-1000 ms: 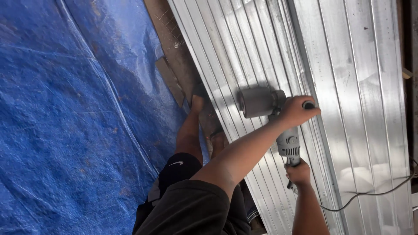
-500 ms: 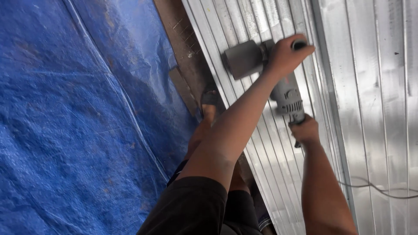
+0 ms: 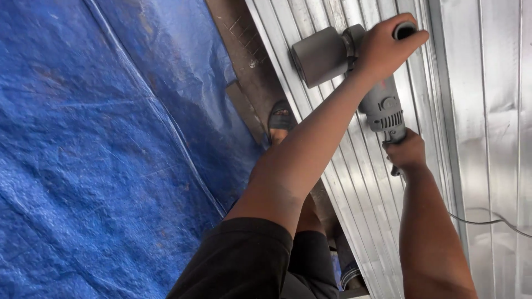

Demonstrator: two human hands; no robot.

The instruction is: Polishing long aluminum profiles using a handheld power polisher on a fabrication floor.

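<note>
Head view: a blue tarpaulin [image 3: 94,155] is spread over the left half, beside a brown board [image 3: 244,66]. A sandalled foot [image 3: 281,119] is seen on that board, next to the stack of ribbed metal sheets [image 3: 487,111]. A grey power polisher [image 3: 354,72] is held against the sheets near the top. Its side handle is gripped by the left hand [image 3: 385,47], fingers wrapped around a black knob. The tool's rear body is clasped by the right hand [image 3: 407,152], lower down. A thin cable [image 3: 487,220] is trailed across the sheets at the right.
</note>
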